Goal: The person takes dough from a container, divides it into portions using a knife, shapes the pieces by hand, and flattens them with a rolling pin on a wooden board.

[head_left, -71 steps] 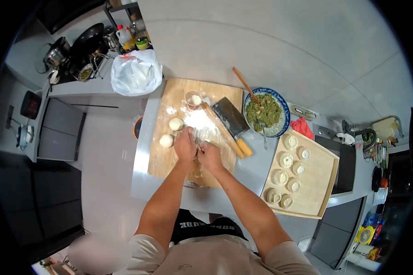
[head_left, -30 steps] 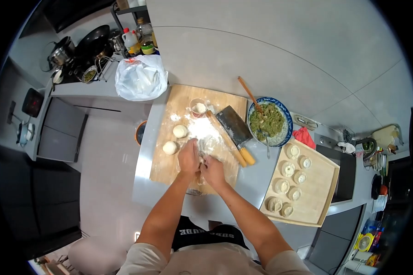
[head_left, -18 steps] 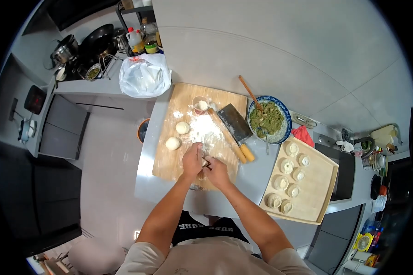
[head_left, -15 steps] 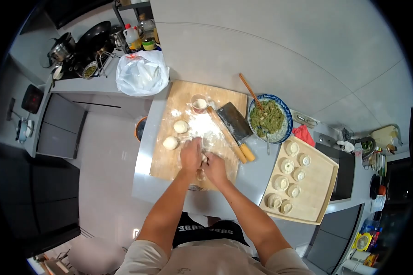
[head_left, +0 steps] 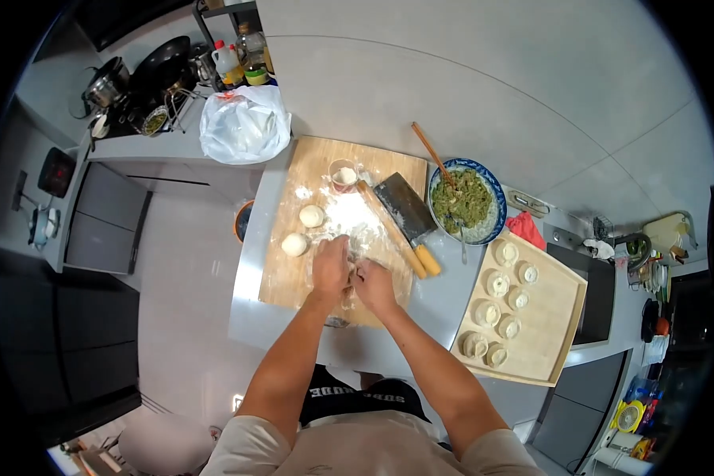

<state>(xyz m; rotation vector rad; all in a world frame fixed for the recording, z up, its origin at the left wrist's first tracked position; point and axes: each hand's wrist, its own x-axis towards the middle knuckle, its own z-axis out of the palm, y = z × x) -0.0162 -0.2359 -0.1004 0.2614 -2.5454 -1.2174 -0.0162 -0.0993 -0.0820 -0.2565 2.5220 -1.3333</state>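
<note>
Over the floured wooden board (head_left: 293, 285), my left hand (head_left: 331, 268) and my right hand (head_left: 373, 285) are close together, palms down. Both are closed around a small piece of dough, mostly hidden by the fingers. Two round dough balls (head_left: 312, 216) lie on the board, just beyond and to the left of my left hand. Farther back stands a small cup (head_left: 343, 176) with something white in it, beside a patch of loose flour (head_left: 349, 210). A rolling pin (head_left: 391, 230) and a cleaver (head_left: 405, 208) with a wooden handle lie right of my hands.
A blue-rimmed bowl (head_left: 500, 226) of green filling, with chopsticks and a spoon, stands behind right. The wooden tray (head_left: 543, 341) on the right bears several shaped dough pieces (head_left: 487, 314). At the back left are a white plastic bag (head_left: 246, 127) and a stove with pans.
My right fingers have curled in slightly, and the pale dough between my hands shows less. My left hand stays almost in place. The view has shifted a little.
</note>
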